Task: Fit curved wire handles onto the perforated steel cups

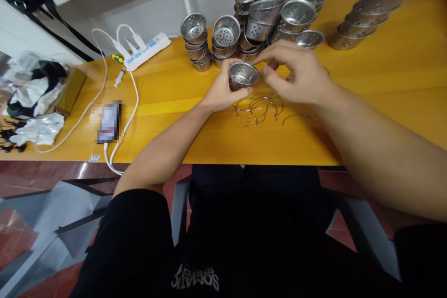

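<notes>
My left hand is wrapped round a small perforated metal cup, holding it just above the yellow table. My right hand is closed in a pinch at the cup's rim, thumb and fingers pressed together; a thin wire seems to run across the cup's mouth. A loose pile of thin wire rings lies on the table right below both hands.
Stacks of the same perforated cups fill the back of the table, with another stack at the far right. At the left lie a phone on a white cable, a power strip, a syringe and crumpled foil bags.
</notes>
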Action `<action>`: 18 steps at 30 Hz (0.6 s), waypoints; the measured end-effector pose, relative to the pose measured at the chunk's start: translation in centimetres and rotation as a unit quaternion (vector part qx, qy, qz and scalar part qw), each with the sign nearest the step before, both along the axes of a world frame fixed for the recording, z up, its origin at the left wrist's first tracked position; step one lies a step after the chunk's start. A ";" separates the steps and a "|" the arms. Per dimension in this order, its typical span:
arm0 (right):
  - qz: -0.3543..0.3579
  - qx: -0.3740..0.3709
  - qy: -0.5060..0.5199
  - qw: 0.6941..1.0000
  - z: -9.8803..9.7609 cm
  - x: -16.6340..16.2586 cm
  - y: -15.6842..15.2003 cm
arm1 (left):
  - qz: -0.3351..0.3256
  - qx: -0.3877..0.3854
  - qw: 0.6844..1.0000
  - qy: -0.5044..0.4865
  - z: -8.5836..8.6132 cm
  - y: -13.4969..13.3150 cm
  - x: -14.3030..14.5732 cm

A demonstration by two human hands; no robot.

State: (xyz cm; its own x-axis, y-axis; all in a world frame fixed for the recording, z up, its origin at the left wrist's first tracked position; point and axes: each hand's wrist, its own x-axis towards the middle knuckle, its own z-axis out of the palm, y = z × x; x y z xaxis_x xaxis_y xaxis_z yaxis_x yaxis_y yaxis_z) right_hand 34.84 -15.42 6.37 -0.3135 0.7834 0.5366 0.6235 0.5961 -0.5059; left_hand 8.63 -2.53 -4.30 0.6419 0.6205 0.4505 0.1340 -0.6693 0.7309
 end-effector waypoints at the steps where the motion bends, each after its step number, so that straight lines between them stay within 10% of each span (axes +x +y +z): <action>1: -0.003 -0.005 -0.002 1.000 0.1 0.0 -0.1 | 0.001 -0.003 1.000 0.002 0.1 -0.1 0.0; 18: 0.102 -0.023 0.002 0.994 -2.3 0.1 1.7 | -0.027 0.041 0.999 -0.022 0.2 -0.5 0.2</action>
